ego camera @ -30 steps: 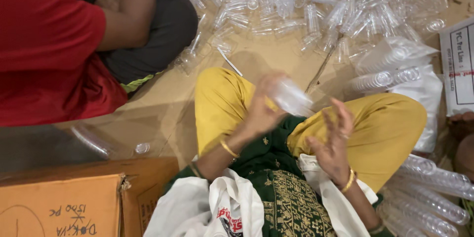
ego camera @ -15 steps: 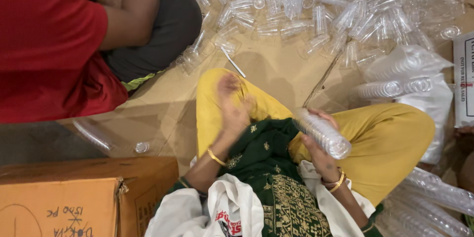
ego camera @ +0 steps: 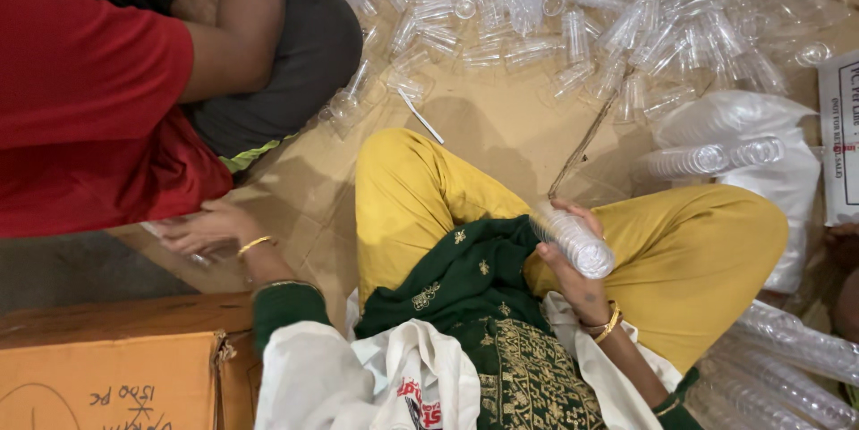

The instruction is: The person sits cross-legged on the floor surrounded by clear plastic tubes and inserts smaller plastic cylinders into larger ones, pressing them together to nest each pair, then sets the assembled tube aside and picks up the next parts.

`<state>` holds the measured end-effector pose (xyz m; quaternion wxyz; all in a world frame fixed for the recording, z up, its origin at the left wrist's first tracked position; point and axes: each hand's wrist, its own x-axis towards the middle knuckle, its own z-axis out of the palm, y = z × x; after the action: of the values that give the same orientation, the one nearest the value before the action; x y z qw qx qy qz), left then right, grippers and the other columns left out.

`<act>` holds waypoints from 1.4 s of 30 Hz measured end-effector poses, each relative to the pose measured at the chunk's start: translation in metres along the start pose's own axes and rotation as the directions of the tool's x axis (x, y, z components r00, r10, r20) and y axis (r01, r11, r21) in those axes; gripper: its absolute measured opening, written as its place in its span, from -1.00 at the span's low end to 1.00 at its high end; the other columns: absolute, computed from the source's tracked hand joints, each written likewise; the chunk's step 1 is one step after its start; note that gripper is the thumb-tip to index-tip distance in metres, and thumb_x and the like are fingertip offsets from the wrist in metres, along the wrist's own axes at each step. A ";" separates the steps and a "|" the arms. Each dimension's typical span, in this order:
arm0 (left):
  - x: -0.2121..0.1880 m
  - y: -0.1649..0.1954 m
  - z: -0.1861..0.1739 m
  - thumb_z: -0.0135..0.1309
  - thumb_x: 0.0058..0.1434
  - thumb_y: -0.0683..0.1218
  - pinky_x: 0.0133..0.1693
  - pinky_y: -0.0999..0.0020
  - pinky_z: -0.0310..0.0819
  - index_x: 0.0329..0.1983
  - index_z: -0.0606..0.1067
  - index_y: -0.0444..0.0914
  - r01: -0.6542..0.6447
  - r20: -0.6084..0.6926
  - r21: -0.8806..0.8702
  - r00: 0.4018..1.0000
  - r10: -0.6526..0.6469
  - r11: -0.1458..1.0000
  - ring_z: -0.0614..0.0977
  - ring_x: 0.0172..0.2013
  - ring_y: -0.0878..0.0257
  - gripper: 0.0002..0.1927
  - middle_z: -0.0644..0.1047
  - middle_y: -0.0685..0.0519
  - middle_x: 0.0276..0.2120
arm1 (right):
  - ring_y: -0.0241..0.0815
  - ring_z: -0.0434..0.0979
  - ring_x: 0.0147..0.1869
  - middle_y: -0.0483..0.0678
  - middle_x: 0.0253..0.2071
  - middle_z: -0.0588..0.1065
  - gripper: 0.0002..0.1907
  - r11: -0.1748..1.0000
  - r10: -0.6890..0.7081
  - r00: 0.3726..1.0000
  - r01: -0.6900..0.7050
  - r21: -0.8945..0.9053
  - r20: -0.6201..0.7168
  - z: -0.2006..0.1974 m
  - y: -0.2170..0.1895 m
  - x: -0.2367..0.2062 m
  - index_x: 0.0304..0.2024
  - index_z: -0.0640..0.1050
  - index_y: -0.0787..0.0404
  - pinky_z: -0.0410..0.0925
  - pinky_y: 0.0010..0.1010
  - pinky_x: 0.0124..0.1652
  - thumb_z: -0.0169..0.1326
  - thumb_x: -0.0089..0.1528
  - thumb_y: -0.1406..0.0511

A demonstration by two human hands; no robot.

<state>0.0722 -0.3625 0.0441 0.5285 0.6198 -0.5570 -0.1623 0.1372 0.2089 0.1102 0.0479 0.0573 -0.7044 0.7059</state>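
Right hand [ego camera: 573, 264], frame centre: grip closed around stack of clear plastic cups [ego camera: 573, 240]. Left hand [ego camera: 204, 229], at left, fingers open, touches clear cup on floor [ego camera: 501, 126] beside brown cardboard box [ego camera: 107, 367].

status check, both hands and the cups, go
Right hand gripping stack of clear cups over lap. Left hand down on floor beside person in red. Nothing blocking.

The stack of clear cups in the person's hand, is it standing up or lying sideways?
Tilted sideways. The stack of clear cups lies slanted across the right hand, its round end facing lower right, above the yellow trousers.
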 end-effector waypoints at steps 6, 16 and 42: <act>0.031 -0.005 -0.004 -0.13 0.31 0.20 0.02 -0.18 0.35 0.47 0.02 -0.13 0.062 0.144 0.414 0.981 -0.132 0.908 0.32 0.17 -0.14 -0.27 0.24 -0.18 0.24 | -0.08 0.32 0.43 0.04 0.32 0.36 -0.32 0.999 0.043 0.999 -0.043 -0.013 -0.010 0.009 -0.001 0.000 0.30 0.26 0.19 0.22 -0.25 0.35 0.24 0.18 0.40; 0.041 -0.039 -0.007 -0.16 0.34 0.45 0.07 -0.43 0.26 0.57 -0.07 -0.04 -0.005 0.340 0.557 0.914 -0.223 0.830 0.29 0.25 -0.34 -0.11 0.21 -0.29 0.33 | -0.06 0.32 0.45 0.04 0.30 0.39 -0.35 0.995 -0.009 1.000 0.007 -0.102 -0.021 0.017 -0.003 -0.001 0.27 0.30 0.20 0.19 -0.24 0.38 0.27 0.18 0.36; -0.057 -0.023 -0.023 0.33 0.35 -0.08 0.33 -0.03 0.41 0.57 -0.04 -0.23 -0.053 0.044 -0.763 0.990 0.133 0.645 0.33 0.41 -0.21 -0.06 0.08 -0.31 0.51 | -0.03 0.27 0.48 0.06 0.32 0.37 -0.34 0.996 -0.075 0.997 0.074 -0.056 -0.027 0.020 -0.007 -0.012 0.29 0.27 0.22 0.13 -0.23 0.43 0.24 0.19 0.44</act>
<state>0.0836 -0.3071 0.0117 0.7194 0.3036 -0.4938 -0.3826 0.1498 0.1887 0.1154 0.0859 0.0721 -0.7200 0.6849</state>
